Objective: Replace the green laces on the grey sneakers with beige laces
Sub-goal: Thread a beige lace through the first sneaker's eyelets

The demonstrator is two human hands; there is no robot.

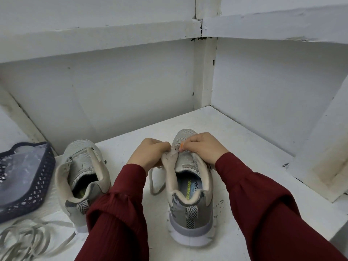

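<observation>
Two grey sneakers stand heel-toward-me on a white surface. The left sneaker [82,178] has no lace in it. Over the right sneaker [190,194] both hands work at the lowest eyelets near the toe. My left hand [150,153] pinches the left eyelet flap and a beige lace [156,183], which loops down beside the shoe. My right hand [201,146] pinches the lace's tip at the tongue. No green lace shows in either shoe.
A dark blue mesh basket [37,185] holding a clear plastic bag sits at the left. A pile of loose beige laces [28,240] lies at the bottom left. White walls close in behind and at the right.
</observation>
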